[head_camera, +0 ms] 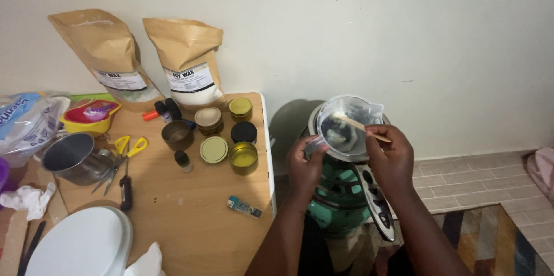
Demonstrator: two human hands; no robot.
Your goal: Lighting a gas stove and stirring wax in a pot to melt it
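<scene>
Head view, largest first: a green burner (pixel 340 198) at five o'clock, with a clear plastic jug (pixel 346 126) above it. Left hand (pixel 304 166) curls tight round the jug's handle at its eight o'clock; right hand (pixel 391 158) pinches a wooden stick (pixel 363 127) dipped into the jug.

Both forearms reach forward; the left hand (pixel 304 167) is closed in a grip, the right hand (pixel 391 158) pinches with its fingertips.

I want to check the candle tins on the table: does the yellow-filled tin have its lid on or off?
Off. The tin shows its yellow filling from above, and a loose lid lies beside it on the table.
</scene>
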